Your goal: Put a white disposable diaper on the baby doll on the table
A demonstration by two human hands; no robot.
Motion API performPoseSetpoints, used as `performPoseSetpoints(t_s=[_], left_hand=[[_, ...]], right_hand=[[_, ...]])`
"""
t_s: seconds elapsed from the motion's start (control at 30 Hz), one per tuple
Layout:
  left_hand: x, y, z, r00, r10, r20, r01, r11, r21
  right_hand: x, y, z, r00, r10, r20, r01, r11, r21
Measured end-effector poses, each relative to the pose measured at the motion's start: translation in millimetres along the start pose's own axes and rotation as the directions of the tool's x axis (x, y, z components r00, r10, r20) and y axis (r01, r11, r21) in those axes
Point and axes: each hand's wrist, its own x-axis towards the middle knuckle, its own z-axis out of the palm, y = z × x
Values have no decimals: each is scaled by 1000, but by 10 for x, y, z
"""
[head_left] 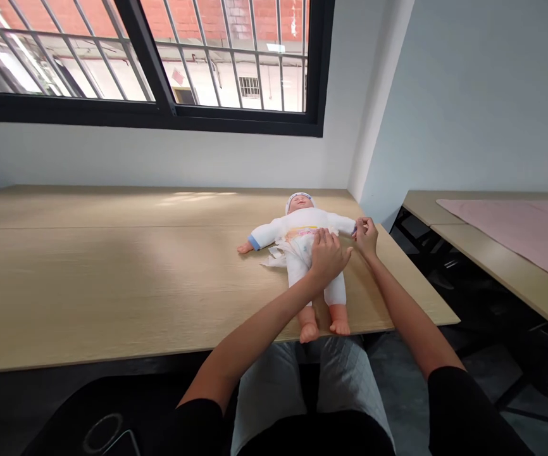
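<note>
A baby doll [267, 232] in a white suit and patterned cap lies on its back, its bare feet at the table's front edge. A white diaper [297, 239] with a coloured band lies around its middle, one side tab spread out at the left. My left hand [328, 256] rests on the diaper's front, its fingers laid out and thumb apart. At the end of the doll's arm on the right, my right hand [366, 237] has its fingers pinched together. It covers the doll's hand there, and what lies between the fingertips is hidden.
The wooden table [112, 285] reaches far to the left, below a barred window [236, 63]. Across a gap at the right stands another table [502, 259] with a pink cloth [516, 231] and small white items. A dark chair seat [160, 405] is at lower left.
</note>
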Motion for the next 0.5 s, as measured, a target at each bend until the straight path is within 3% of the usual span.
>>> performPoseSetpoints(t_s=[0.1, 0.17, 0.23, 0.3, 0.37, 0.4, 0.43, 0.5], left_hand=[[129, -192, -81, 999, 15, 43, -8, 986, -164], [219, -432, -147, 998, -37, 48, 52, 924, -378], [276, -737, -194, 977, -205, -65, 116, 755, -645], [280, -1063, -205, 936, -344, -70, 146, 563, -814], [226, -1370, -185, 938, -342, 61, 219, 445, -868], [182, -1506, -170, 937, -294, 191, 304, 411, -860], [132, -1627, -155, 916, -226, 330, 396, 390, -831], [32, -1812, -128, 822, -45, 567, 532, 414, -739]], right_hand=[[4, 172, -69, 998, -6, -55, -2, 990, -144], [16, 207, -77, 997, 3, -81, -19, 982, -188], [18, 211, -65, 998, 6, -70, -21, 975, -219], [11, 209, -49, 999, 8, -46, -19, 969, -248], [-1, 211, -39, 1000, 7, -21, -13, 962, -272], [-6, 215, -38, 1000, 3, -14, -6, 960, -281], [-9, 220, -39, 1000, -5, -10, 2, 958, -288], [-12, 229, -47, 1000, -21, -9, 17, 955, -296]])
